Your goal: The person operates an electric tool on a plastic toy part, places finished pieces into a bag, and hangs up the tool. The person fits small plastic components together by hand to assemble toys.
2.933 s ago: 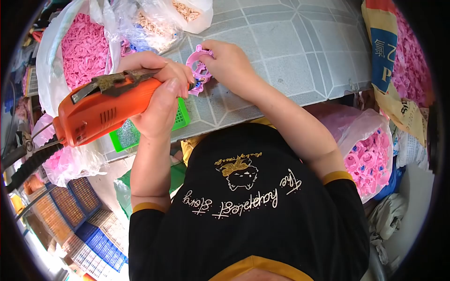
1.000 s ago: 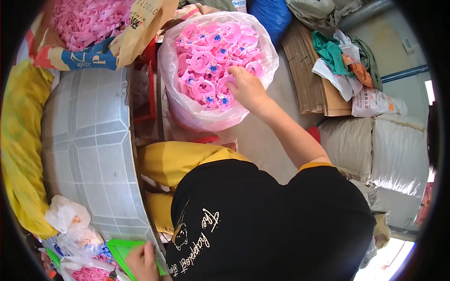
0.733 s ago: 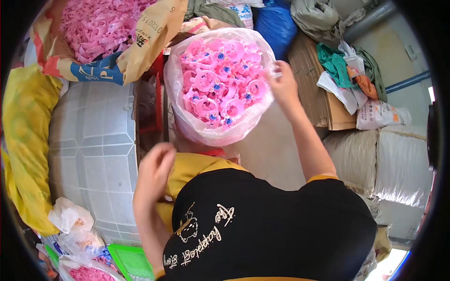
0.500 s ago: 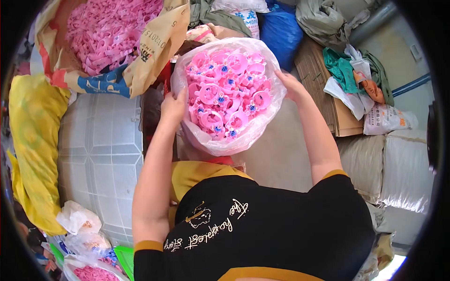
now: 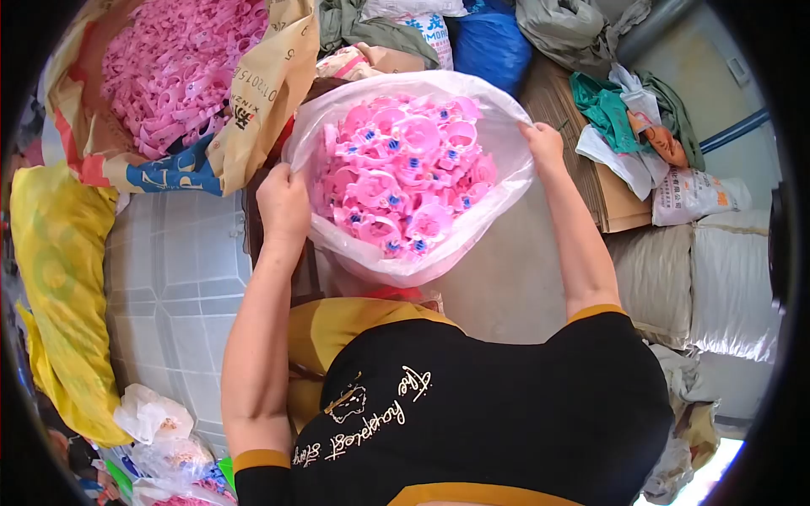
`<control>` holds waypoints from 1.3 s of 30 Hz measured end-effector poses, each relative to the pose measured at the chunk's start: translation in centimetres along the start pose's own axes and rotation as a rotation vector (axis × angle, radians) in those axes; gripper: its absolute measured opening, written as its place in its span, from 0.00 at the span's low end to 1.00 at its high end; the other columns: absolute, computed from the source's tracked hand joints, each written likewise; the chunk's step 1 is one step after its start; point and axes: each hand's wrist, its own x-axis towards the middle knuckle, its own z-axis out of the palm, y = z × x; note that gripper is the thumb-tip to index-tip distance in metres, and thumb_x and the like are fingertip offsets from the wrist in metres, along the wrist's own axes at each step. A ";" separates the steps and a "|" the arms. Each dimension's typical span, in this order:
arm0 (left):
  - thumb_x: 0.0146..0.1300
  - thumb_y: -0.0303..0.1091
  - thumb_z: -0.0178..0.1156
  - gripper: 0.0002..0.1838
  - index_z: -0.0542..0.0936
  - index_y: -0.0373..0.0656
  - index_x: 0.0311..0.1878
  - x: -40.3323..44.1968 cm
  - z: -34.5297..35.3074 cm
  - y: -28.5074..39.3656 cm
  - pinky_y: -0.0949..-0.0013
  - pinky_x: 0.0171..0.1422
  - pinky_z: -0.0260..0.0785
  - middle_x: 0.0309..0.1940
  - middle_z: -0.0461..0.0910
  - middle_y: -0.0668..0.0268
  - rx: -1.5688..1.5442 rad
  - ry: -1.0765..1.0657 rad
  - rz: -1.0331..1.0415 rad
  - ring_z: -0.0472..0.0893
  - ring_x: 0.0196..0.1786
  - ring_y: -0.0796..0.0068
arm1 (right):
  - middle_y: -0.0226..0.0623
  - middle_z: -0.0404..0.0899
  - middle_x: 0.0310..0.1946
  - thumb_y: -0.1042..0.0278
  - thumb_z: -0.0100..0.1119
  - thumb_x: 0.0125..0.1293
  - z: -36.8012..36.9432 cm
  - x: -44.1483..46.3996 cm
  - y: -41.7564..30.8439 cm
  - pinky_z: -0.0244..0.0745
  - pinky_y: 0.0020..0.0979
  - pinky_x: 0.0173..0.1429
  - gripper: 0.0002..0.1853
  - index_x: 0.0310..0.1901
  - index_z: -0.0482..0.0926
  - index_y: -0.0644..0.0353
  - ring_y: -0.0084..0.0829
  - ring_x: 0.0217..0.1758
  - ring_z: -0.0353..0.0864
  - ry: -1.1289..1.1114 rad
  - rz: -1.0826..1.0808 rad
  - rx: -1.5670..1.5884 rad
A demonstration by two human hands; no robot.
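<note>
Pinching the rim of a translucent plastic bag (image 5: 506,164) on its left side with the left hand (image 5: 283,202). Same deal on the right side with the right hand (image 5: 544,148), so basically holding the mouth wide open, straight out in front of the black T-shirt (image 5: 498,396). Inside: a big heap of pink ring-shaped plastic parts (image 5: 380,184), with blue bits (image 5: 413,163) all through. Bag location: just right of the grey patterned tabletop (image 5: 181,270). Also around: a printed paper sack (image 5: 272,88) full of pink pieces (image 5: 181,72) up top left, plus stacked cardboard (image 5: 623,201) over to the right.

Base of plastic bag (image 5: 504,164) hidden.
</note>
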 end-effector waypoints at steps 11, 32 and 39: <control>0.64 0.37 0.62 0.16 0.80 0.35 0.48 0.7 -2.0 0.9 0.48 0.52 0.73 0.46 0.83 0.45 0.366 -0.221 -0.093 0.81 0.49 0.41 | 0.38 0.87 0.30 0.43 0.68 0.59 -0.6 -0.4 -3.1 0.76 0.36 0.42 0.25 0.37 0.87 0.63 0.34 0.34 0.85 -0.126 -0.044 -0.007; 0.50 0.44 0.77 0.26 0.86 0.46 0.52 5.3 8.7 3.5 0.50 0.74 0.62 0.74 0.61 0.45 0.166 -0.585 0.531 0.66 0.71 0.42 | 0.56 0.72 0.60 0.41 0.65 0.62 6.2 -6.3 -10.3 0.68 0.45 0.69 0.29 0.49 0.84 0.63 0.53 0.64 0.72 -0.385 -0.552 -0.123; 0.47 0.43 0.77 0.28 0.85 0.39 0.51 6.6 4.6 3.2 0.55 0.70 0.68 0.73 0.65 0.50 0.387 -0.834 0.210 0.73 0.67 0.48 | 0.52 0.80 0.53 0.58 0.59 0.63 6.0 -6.4 -8.0 0.72 0.42 0.65 0.18 0.34 0.86 0.69 0.50 0.57 0.78 -0.264 -0.513 -0.221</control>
